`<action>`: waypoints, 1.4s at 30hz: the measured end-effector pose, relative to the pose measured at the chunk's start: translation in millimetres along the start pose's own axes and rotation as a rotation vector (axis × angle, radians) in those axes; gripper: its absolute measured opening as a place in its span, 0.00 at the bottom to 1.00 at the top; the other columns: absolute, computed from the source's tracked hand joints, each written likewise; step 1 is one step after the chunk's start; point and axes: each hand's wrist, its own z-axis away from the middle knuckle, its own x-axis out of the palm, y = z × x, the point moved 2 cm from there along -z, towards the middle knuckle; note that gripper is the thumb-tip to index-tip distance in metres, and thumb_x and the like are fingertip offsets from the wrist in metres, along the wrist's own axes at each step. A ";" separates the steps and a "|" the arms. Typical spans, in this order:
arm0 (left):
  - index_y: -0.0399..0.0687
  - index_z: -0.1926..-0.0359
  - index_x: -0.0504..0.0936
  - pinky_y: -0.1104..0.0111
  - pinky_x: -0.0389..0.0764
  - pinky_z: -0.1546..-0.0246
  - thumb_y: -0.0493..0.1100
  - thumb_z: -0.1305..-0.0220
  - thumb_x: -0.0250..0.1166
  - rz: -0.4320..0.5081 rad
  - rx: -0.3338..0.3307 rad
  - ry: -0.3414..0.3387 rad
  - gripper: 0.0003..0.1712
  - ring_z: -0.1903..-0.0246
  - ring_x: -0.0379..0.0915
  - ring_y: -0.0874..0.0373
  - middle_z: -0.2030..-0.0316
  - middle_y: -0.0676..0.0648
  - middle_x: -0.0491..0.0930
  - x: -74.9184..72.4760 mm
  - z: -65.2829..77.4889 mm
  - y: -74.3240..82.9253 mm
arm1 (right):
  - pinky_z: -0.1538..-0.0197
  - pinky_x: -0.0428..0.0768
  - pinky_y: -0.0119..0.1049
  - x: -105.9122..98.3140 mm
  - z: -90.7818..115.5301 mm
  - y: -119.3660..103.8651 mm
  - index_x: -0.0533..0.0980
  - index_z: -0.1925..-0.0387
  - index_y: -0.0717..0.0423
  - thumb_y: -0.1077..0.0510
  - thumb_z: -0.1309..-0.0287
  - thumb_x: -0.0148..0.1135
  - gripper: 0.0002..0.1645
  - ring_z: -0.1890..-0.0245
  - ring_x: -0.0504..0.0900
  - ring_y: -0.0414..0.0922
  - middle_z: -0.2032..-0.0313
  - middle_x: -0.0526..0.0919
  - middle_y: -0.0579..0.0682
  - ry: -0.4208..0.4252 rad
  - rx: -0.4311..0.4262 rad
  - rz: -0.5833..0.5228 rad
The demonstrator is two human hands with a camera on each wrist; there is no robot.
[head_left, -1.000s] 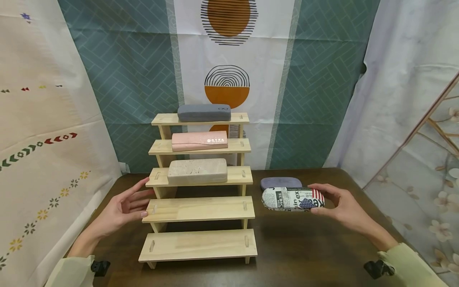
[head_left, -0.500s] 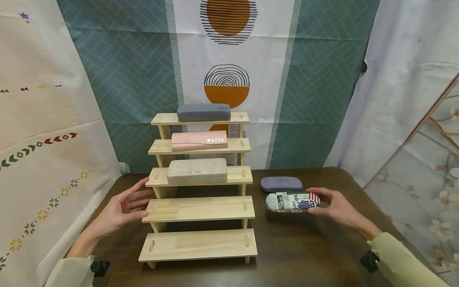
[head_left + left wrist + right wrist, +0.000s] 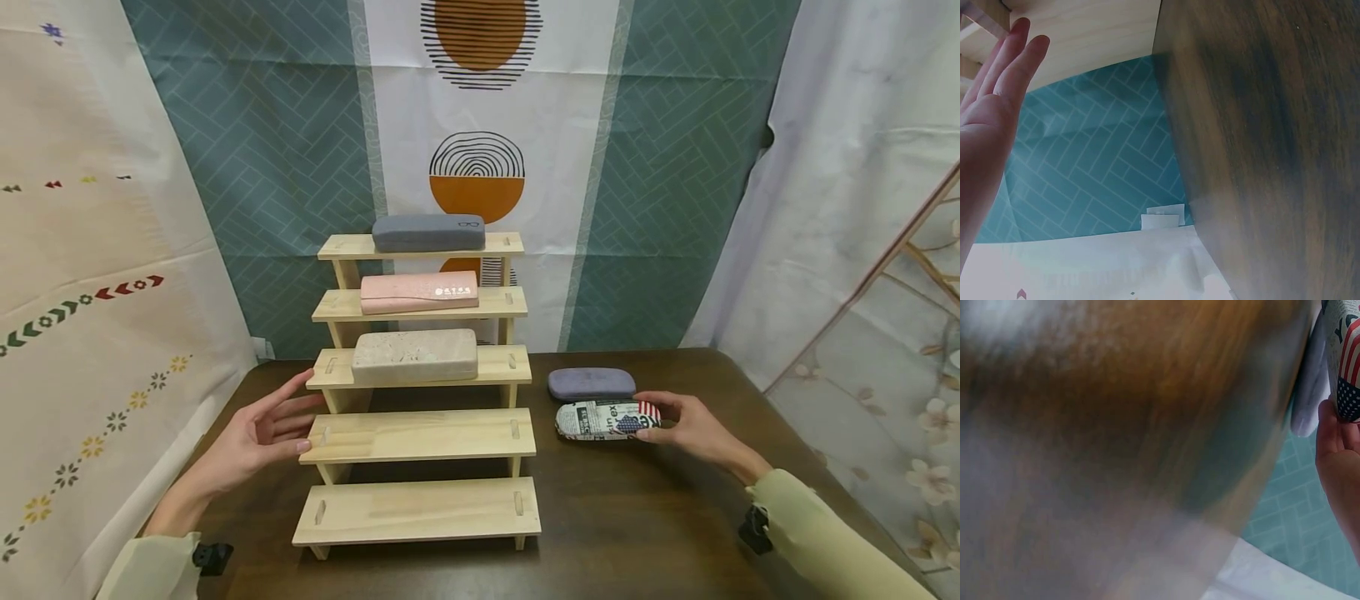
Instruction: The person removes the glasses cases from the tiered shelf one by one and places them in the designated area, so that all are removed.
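My right hand (image 3: 692,429) grips the right end of a newspaper-print glasses case (image 3: 596,419), thumb in front and fingers behind. The case lies at table level, just in front of a purple-grey glasses case (image 3: 591,383). In the right wrist view, its flag-patterned end (image 3: 1349,375) shows at the fingertips. My left hand (image 3: 251,437) rests at the left side of a stepped wooden rack (image 3: 420,435), its fingers extended and touching the shelf ends. The left wrist view shows those fingers (image 3: 1011,69) nearly straight, with the thumb out of sight.
On the rack's upper shelves sit a blue-grey case (image 3: 427,233), a pink case (image 3: 418,292) and a cream case (image 3: 415,357). The two lower shelves are bare wood. A dark table (image 3: 637,517) extends to the right, with patterned cloths (image 3: 675,208) hanging behind and beside it.
My right hand has lowered the newspaper-print case and shifted slightly left, bringing the whole purple-grey case into sight behind it. The left hand stays at the rack.
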 end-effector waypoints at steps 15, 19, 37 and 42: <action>0.44 0.15 0.49 0.65 0.83 0.46 0.20 0.35 0.66 -0.023 -0.009 0.008 0.55 0.35 0.76 0.57 0.27 0.29 0.66 0.2 -1.5 0.0 | 0.54 0.79 0.32 -1.4 -8.6 15.0 0.75 0.34 0.69 0.60 0.43 0.80 0.38 0.54 0.81 0.51 0.47 0.83 0.61 -0.031 0.051 0.015; 0.43 0.15 0.49 0.65 0.83 0.47 0.20 0.35 0.66 -0.012 -0.008 0.002 0.55 0.35 0.76 0.56 0.27 0.30 0.66 0.0 -1.0 -0.2 | 0.52 0.80 0.34 -1.5 -10.8 17.4 0.75 0.34 0.69 0.60 0.43 0.80 0.39 0.53 0.80 0.53 0.46 0.81 0.62 -0.049 0.037 0.023; 0.44 0.15 0.48 0.65 0.83 0.46 0.19 0.35 0.66 -0.019 -0.003 -0.003 0.55 0.35 0.75 0.56 0.27 0.24 0.63 -0.3 -0.3 1.4 | 0.48 0.80 0.37 3.0 -21.1 24.2 0.73 0.34 0.70 0.61 0.44 0.81 0.39 0.50 0.80 0.54 0.45 0.81 0.63 -0.065 0.031 0.026; 0.44 0.15 0.48 0.65 0.84 0.47 0.20 0.35 0.66 -0.019 -0.007 -0.004 0.55 0.35 0.75 0.56 0.27 0.24 0.63 0.0 -0.8 2.0 | 0.47 0.81 0.41 3.3 -21.8 22.7 0.73 0.34 0.70 0.61 0.43 0.80 0.40 0.49 0.81 0.55 0.44 0.80 0.63 -0.067 0.041 0.039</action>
